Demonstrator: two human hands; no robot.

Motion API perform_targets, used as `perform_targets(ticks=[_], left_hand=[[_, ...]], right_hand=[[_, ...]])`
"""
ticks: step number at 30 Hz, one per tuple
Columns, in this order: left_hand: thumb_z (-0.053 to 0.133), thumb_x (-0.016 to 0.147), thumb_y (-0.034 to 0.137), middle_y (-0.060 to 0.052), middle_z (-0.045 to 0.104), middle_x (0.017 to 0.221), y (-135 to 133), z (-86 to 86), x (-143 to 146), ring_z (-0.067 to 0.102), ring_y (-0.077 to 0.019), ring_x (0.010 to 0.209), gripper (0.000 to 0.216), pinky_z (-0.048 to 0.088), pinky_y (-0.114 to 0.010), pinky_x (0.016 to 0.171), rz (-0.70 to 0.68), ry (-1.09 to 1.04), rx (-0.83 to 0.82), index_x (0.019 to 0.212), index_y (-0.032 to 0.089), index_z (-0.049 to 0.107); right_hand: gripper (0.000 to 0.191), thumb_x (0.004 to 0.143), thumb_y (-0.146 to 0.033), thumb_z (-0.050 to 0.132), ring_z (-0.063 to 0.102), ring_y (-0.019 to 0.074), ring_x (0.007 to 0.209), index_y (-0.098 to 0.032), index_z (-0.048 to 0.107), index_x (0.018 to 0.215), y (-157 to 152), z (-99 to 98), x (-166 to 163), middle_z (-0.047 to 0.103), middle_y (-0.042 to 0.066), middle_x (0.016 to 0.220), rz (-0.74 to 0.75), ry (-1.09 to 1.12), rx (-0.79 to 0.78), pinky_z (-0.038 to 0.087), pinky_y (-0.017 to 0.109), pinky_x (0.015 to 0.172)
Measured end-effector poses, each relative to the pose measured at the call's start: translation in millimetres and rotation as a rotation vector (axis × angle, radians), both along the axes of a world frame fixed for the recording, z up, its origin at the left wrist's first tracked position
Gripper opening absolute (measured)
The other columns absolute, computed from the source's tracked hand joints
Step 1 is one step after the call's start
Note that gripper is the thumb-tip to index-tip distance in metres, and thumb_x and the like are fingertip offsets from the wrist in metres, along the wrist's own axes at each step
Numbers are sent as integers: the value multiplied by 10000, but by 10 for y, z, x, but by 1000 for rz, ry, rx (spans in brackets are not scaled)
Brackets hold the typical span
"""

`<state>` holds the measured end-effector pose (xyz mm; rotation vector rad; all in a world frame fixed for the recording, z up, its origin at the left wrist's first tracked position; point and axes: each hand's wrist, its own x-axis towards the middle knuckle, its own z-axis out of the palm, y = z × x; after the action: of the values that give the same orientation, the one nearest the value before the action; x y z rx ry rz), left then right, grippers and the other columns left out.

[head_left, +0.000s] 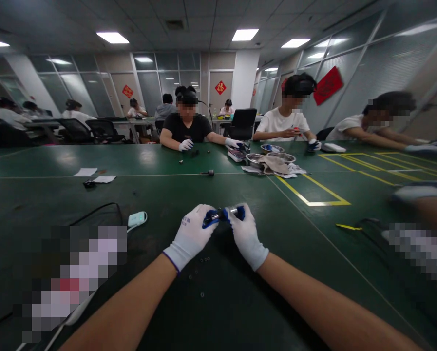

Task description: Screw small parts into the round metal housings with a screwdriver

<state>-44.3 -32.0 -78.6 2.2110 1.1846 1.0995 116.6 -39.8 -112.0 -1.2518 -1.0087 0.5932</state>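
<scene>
Both my hands wear white gloves with blue fingertips and meet over the green table. My left hand and my right hand are closed on the two ends of a small dark cylindrical part with a silvery end. They hold it a little above the table. Several tiny rings or washers lie on the table just below my hands.
A small white device with a green light and a black cable lie to the left. Yellow tape lines mark the table at right. Across the table people work near metal bowls, a cloth and papers. Another person's arm lies at right.
</scene>
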Motion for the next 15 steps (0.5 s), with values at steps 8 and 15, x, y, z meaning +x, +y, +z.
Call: perform_targets(ticks=[8, 15], left_hand=[[517, 984, 310, -30, 700, 803, 41, 19, 85, 670, -173, 710, 203, 561, -291, 667, 26, -320, -304, 930, 185, 667], [632, 917, 255, -87, 759, 1067, 18, -1, 30, 713, -213, 972, 227, 585, -380, 930, 125, -459, -242, 1110, 178, 725]], right_hand=[[376, 720, -581, 752, 626, 221, 738, -249, 600, 813, -7, 33, 23, 675, 12, 748, -42, 55, 17, 505, 366, 728], [493, 677, -665, 793, 618, 212, 757, -235, 594, 816, 92, -88, 198, 662, 10, 769, 3, 121, -27, 495, 358, 739]])
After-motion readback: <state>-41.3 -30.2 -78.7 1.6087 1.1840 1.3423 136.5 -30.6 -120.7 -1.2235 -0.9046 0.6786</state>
